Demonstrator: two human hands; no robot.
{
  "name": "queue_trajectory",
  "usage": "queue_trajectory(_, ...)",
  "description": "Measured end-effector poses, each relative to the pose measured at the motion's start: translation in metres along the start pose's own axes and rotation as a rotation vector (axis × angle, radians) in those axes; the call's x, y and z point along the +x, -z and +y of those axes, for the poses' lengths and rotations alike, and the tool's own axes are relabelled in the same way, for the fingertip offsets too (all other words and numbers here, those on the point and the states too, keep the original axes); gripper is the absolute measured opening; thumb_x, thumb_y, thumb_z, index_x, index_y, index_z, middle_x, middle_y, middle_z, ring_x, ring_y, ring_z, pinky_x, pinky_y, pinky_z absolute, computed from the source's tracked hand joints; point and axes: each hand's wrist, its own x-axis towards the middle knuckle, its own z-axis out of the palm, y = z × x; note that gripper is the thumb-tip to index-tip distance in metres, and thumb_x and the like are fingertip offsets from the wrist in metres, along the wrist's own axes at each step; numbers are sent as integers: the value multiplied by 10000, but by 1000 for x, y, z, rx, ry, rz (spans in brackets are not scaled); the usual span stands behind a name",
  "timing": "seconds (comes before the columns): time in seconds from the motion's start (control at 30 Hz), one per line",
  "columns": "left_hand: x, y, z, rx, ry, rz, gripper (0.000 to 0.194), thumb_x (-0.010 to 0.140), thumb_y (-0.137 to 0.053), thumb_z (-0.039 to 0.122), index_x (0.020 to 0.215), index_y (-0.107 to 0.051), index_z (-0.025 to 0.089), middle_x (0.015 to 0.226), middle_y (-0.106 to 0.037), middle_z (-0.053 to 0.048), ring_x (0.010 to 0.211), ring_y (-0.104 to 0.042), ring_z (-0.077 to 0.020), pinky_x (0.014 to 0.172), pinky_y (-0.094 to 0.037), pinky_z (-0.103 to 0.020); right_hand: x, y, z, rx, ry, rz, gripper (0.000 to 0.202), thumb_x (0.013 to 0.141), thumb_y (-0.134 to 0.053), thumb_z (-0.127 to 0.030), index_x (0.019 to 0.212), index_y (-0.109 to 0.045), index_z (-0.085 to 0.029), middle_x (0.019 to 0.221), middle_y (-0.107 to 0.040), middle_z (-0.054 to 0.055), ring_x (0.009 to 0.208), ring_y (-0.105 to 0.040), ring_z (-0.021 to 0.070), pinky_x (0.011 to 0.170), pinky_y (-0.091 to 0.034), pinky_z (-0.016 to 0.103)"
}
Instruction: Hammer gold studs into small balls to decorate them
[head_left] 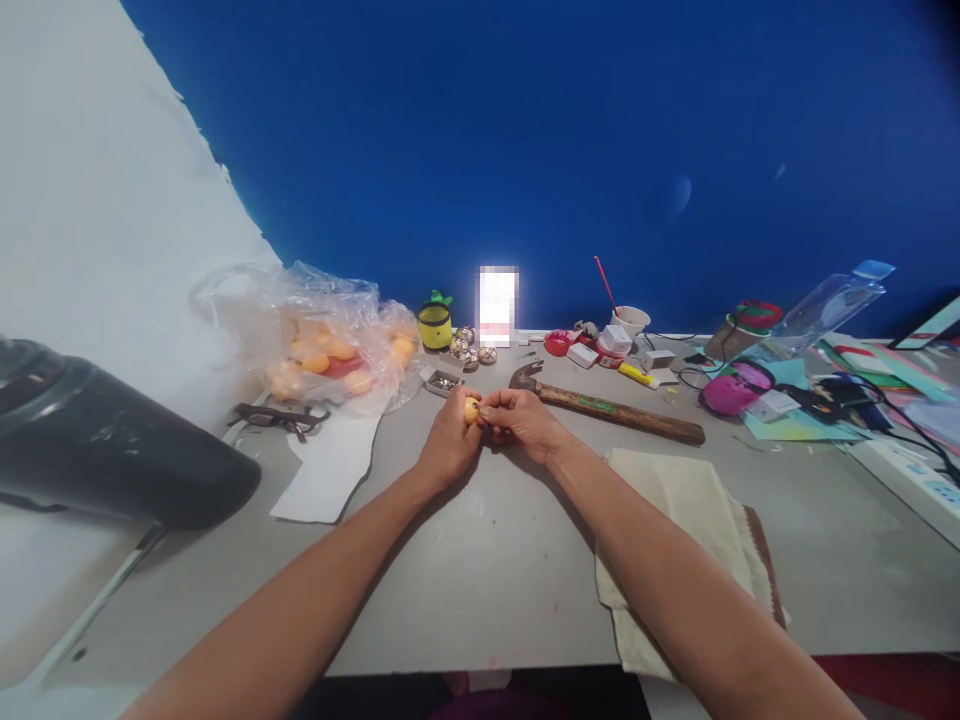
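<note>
My left hand (448, 440) is closed around a small yellow-orange ball (471, 410), which has small dark marks on its surface. My right hand (525, 425) meets it from the right, thumb and fingertips pinched against the ball's side; whatever may be between them is too small to make out. Just beyond my left hand lies a small open box (443, 382) of tiny shiny metal pieces. Behind it sit several balls (469, 358) covered in shiny studs. A claw hammer (615, 412) with a wooden handle rests right of my hands.
A clear plastic bag (330, 345) of yellow-orange balls stands at back left, near eyeglasses (281, 418) and white paper (330, 475). A large dark bottle (127, 440) is at far left. A beige cloth (675, 500) lies under my right forearm. A paper cup (630, 320) and power strip (911, 475) are right.
</note>
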Motion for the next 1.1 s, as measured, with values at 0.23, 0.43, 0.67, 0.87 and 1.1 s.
queue_trajectory(0.23, -1, -5, -1, -25, 40, 22, 240, 895, -556, 426, 1014, -514, 221, 940, -680, -53, 832, -637, -244, 736, -489, -356, 2, 3, 0, 1, -36, -30, 458, 496, -996, -397, 764, -705, -165, 638, -656, -19, 516, -525, 71, 527, -530, 229)
queue_trajectory(0.43, -1, -5, 2, -19, 59, 19, 184, 884, -555, 363, 999, -511, 227, 899, -671, -42, 810, -636, -242, 705, -472, -342, 2, 0, -2, 4, -36, -16, 504, 486, -990, -338, 812, -630, -203, 587, -609, -59, 510, -522, 88, 520, -580, 262)
queue_trajectory(0.67, -1, -7, 7, -94, 97, 52, 158, 833, -607, 302, 945, -536, 216, 868, -661, -23, 781, -608, -208, 703, -460, -324, -1, 1, -5, -58, -28, -35, 461, 523, -973, -359, 780, -626, -198, 572, -579, -59, 519, -533, 95, 518, -586, 262)
queue_trajectory(0.87, 3, -3, 1, -356, 262, 26, 312, 705, -693, 230, 984, -556, 213, 759, -604, 36, 614, -542, -134, 573, -425, -262, 2, 10, -8, -79, 129, 29, 444, 614, -894, -521, 774, -634, -199, 670, -640, -20, 526, -506, 90, 530, -542, 256)
queue_trajectory(1.1, 4, 1, 8, -759, 370, -56, 362, 740, -700, 353, 1038, -535, 229, 763, -609, 46, 531, -525, -94, 516, -424, -239, 3, 49, -25, -1062, 411, 632, 205, 848, -693, -336, 996, -723, -196, 1069, -735, 113, 1023, -659, 271, 902, -528, 410)
